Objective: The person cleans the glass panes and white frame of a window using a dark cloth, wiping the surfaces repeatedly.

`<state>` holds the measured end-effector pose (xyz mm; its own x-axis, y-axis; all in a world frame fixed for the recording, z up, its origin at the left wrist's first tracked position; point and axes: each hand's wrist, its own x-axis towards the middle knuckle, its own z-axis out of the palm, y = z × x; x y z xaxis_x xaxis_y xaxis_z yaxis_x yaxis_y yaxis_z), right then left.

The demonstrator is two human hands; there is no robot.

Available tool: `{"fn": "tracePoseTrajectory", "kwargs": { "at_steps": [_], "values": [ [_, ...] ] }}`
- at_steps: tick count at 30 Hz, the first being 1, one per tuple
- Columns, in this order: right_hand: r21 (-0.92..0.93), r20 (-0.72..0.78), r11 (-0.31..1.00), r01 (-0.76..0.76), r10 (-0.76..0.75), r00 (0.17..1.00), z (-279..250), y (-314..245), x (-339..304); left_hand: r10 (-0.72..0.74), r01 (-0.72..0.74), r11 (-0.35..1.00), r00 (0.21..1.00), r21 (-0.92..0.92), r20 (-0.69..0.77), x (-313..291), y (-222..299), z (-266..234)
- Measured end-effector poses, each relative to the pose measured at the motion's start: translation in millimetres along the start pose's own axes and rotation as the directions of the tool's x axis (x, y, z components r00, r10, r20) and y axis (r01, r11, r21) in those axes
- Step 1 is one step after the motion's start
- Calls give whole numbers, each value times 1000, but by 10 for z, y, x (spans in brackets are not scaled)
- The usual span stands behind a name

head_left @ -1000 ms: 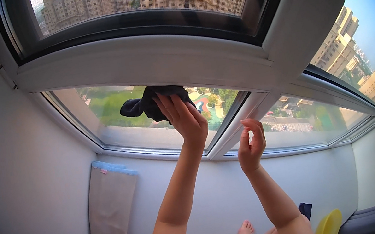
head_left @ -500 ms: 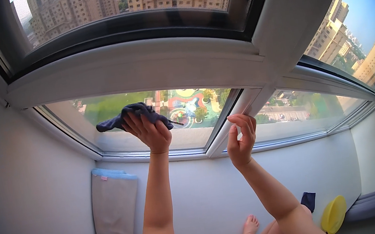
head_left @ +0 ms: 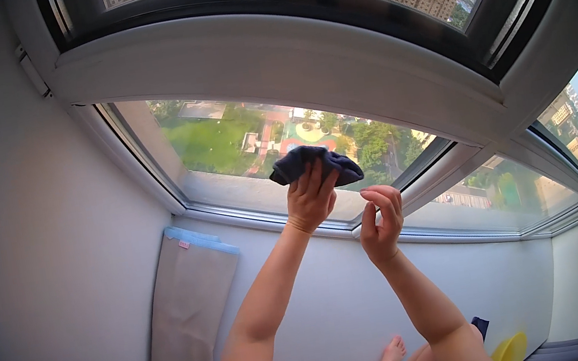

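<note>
My left grip (head_left: 312,199) has hold of the dark blue cloth (head_left: 313,164), fingers spread over it, partly open. The cloth is bunched before the lower part of the left lower pane (head_left: 216,143); firm contact with the glass cannot be confirmed. My right grip (head_left: 383,225) is half open, fingers curled, with nothing visible in it, near the frame post (head_left: 445,178); touch cannot be determined.

Progress: I judge the work with the cloth to be under way and unfinished. How much of this pane is covered cannot be told. The right lower pane (head_left: 487,203) looks hazy in parts, and no cloth is at it.

Count: one cloth, two grips, two lower panes, one folded grey mat (head_left: 194,318) against the wall, one yellow object (head_left: 510,353), partly cut off.
</note>
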<state>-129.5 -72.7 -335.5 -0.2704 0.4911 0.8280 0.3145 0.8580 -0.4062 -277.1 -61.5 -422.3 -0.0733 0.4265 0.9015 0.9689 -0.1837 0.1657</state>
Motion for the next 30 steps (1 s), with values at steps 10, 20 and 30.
{"fn": "tracePoseTrajectory", "kwargs": {
  "at_steps": [10,20,30],
  "values": [
    [85,48,992,-97,93,995,442,-102,-145,-609,576,791,714,-204,-346,181,-509,-221],
    [171,119,983,-73,53,991,1100,-337,-204,-599,599,796,758,-90,-257,-283,-1641,-709],
    [162,168,932,-324,297,940,980,-189,-484,-978,783,199,193,-590,-75,-1372,-2311,-558]
  ]
}}
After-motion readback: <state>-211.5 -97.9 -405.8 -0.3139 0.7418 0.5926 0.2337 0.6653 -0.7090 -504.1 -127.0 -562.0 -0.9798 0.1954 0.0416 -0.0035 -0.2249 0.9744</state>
